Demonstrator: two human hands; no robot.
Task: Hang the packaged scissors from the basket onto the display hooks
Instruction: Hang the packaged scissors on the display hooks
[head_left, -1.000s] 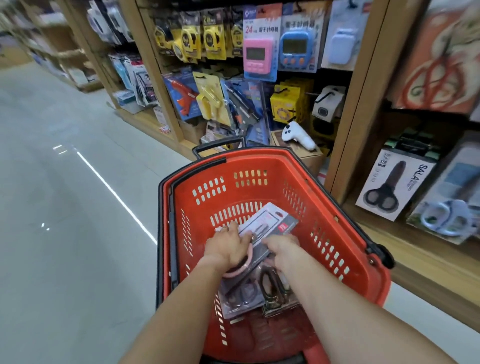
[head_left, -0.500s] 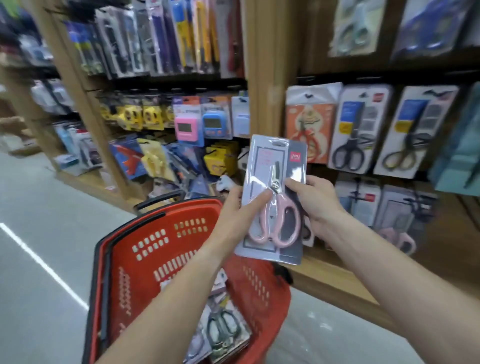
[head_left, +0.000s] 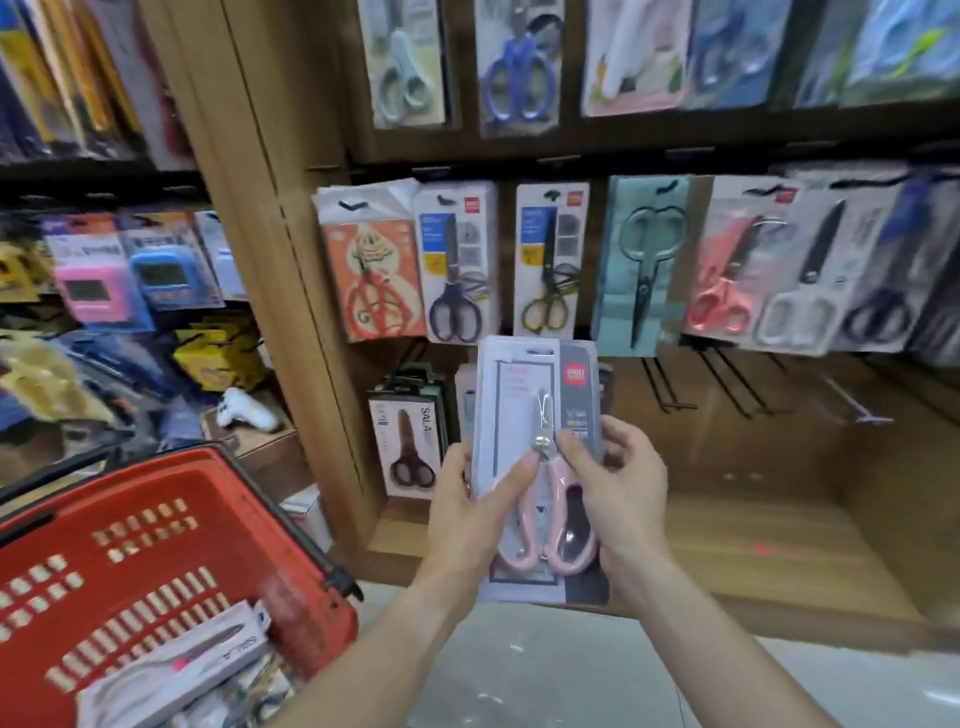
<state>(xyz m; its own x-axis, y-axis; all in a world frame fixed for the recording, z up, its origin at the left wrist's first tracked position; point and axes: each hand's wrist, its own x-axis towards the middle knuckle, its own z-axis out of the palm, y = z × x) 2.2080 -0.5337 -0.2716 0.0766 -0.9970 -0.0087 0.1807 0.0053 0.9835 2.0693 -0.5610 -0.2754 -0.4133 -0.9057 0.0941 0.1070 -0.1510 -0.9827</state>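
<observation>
Shelving fills the frame — a wooden display bay (head_left: 779, 519) with a row of carded scissors (head_left: 457, 265) hung across its middle and, below and to the right of them, bare display hooks (head_left: 727, 384) jutting from the back panel. At eight o'clock from the hands sits the red basket (head_left: 156, 519), more packaged scissors (head_left: 171, 670) lying flat in its bottom.

Centre frame is the pack in play: the pink-handled scissors pack (head_left: 535, 467), held upright, long axis running twelve to six, hang-slot at the twelve o'clock end, handles toward six. Both hands flank its lower half. The left hand (head_left: 462, 514) grips the left edge, fingers (head_left: 519, 470) curled onto the card face; the right hand (head_left: 623, 499) grips the right edge, thumb pressed on the front near the pivot. Both sets of fingers are clamped on the pack, none free.

The empty hooks lie at about two o'clock from the slot and farther back, well apart from it. By my reckoning the right hand is nearer them, so the pack must travel up and right — slot leading — staying upright.
</observation>
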